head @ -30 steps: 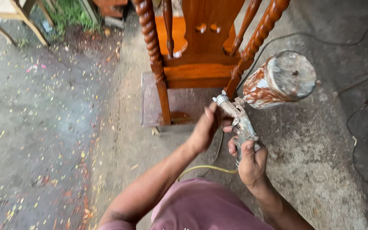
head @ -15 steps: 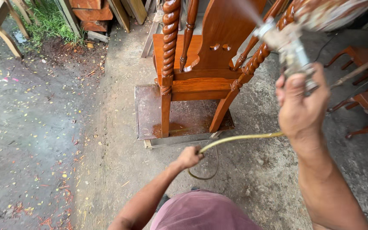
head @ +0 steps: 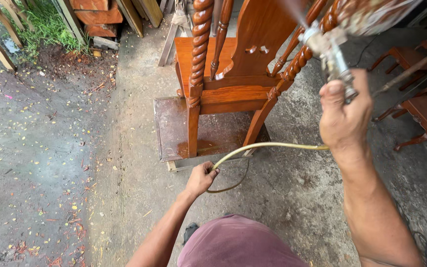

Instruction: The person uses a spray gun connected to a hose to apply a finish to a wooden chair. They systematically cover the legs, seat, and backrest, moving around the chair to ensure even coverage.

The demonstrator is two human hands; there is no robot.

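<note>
While the right hand is raised high at the right of the view, it is wrapped tight around the grip of a metal spray gun, thumb on top and fingers curled under. The gun's nozzle points up and to the left, and a thin mist leaves it toward the back of a reddish-brown wooden chair. A stained paint cup sits on top of the gun, at the upper right edge of the view.

A yellowish hose runs from below the right hand in a low arc to the left, and the left hand is closed around it — held low, just in front of the board under the chair. Below that hand the hose loops loosely over the floor.

The chair has twisted, rope-like posts and a carved back, and it stands on a flat, stained board lying on the concrete floor. More chairs of the same colour stand at the right edge, well apart from the one being sprayed. Wooden planks lean at the top left beside a patch of grass — the ground there is dark and littered with small leaves. The person's maroon shorts fill the bottom of the view.
</note>
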